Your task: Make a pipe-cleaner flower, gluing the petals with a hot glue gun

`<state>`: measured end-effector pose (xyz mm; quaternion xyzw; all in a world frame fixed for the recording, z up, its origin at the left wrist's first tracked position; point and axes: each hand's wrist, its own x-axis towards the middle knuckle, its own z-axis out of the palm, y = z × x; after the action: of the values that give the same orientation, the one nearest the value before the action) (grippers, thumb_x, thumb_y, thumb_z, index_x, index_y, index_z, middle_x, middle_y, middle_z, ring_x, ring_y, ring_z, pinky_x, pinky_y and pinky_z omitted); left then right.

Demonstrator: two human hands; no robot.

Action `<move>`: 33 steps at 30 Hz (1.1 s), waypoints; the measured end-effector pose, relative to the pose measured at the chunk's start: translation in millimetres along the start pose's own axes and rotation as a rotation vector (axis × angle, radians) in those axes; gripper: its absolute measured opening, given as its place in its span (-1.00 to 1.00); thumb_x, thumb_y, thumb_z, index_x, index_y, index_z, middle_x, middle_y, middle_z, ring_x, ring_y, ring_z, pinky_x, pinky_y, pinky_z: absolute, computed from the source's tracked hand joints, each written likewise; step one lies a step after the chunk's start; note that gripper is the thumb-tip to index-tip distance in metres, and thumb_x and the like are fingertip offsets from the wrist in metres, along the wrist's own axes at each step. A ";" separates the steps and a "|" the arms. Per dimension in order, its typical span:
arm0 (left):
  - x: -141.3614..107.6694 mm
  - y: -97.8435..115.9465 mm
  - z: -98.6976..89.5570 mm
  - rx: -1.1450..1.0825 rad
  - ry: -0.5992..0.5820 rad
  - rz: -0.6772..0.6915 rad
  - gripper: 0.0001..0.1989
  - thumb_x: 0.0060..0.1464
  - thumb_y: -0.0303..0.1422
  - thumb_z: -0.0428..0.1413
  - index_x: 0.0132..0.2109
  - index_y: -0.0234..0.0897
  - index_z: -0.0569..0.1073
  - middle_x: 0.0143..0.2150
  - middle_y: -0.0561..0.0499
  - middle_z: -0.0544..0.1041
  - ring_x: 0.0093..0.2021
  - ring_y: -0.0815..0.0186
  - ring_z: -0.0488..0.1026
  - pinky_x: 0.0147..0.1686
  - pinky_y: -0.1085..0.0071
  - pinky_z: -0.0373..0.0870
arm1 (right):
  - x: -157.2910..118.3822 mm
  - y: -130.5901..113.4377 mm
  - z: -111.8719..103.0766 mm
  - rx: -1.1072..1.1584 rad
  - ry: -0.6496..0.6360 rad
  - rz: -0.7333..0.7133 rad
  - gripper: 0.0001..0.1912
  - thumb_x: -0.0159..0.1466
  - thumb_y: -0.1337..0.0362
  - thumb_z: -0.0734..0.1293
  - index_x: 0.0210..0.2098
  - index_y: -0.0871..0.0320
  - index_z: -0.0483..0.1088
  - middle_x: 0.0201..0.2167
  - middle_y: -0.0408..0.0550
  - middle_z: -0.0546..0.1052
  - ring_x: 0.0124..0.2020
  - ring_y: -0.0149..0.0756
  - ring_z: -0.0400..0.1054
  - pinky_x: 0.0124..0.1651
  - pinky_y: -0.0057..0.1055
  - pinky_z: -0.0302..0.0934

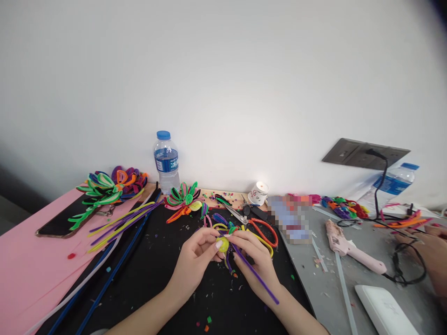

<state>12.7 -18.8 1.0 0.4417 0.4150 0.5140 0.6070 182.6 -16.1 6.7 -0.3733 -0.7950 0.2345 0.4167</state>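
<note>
My left hand (196, 253) pinches a small yellow-green coiled piece (222, 244) between thumb and fingers, above the black mat (157, 284). Touching the same piece from the other side, my right hand (254, 258) has its fingers closed around part of the pipe-cleaner work. A purple pipe cleaner (256, 274) sticks out from under my right fingers toward the lower right. Green, purple and yellow loops show just behind my fingertips. Scissors with red-orange handles (268, 231) lie open-bladed beyond my right hand.
Pipe-cleaner flowers (185, 197), loose stems (118, 225) and a water bottle (166, 163) stand or lie at the back left. A paper cup (258, 193) is near the wall. Rightward are a glue gun (356, 251), a white case (384, 309) and another person's hand (424, 251).
</note>
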 end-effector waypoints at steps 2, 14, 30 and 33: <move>0.2 -0.6 0.0 0.000 0.003 -0.003 -0.86 -0.01 -0.34 0.10 -0.26 -0.29 0.36 -0.43 0.06 0.48 -0.48 0.39 0.43 -0.44 0.45 0.39 | 0.3 -0.3 -0.2 0.006 0.000 0.009 -0.65 0.18 0.47 0.21 -0.06 0.09 0.35 -0.12 0.01 0.40 -0.10 -0.27 0.31 -0.05 -0.39 0.22; 0.3 -1.3 -0.8 0.015 0.029 -0.006 -0.88 -0.04 -0.33 0.13 -0.37 -0.30 0.38 -0.48 0.08 0.47 -0.48 0.39 0.44 -0.42 0.46 0.40 | 0.8 -3.3 0.2 0.038 -0.010 0.009 -0.63 0.18 0.49 0.22 -0.06 0.07 0.37 -0.14 0.00 0.42 -0.11 -0.27 0.32 -0.04 -0.37 0.22; 2.9 -3.3 0.9 -0.057 -0.025 -0.073 -0.79 -0.06 -0.32 0.15 -0.22 -0.26 0.38 -0.37 0.05 0.49 -0.45 0.40 0.44 -0.42 0.47 0.40 | 5.9 -7.3 -2.9 0.244 -0.050 0.187 -0.71 0.20 0.39 0.23 -0.12 0.02 0.43 -0.17 -0.03 0.42 -0.14 -0.28 0.34 -0.09 -0.41 0.24; 3.6 -3.9 1.3 -0.055 -0.034 -0.094 -0.81 -0.08 -0.31 0.16 -0.28 -0.28 0.40 -0.40 0.05 0.49 -0.46 0.39 0.44 -0.41 0.46 0.41 | 6.4 -7.6 -2.7 0.321 -0.037 0.246 -0.75 0.19 0.34 0.26 -0.16 0.02 0.46 -0.19 -0.02 0.43 -0.20 -0.28 0.36 -0.19 -0.41 0.28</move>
<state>15.4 -15.7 -2.6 0.4135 0.4108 0.4884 0.6494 179.4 -15.5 16.5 -0.3922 -0.7032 0.4142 0.4245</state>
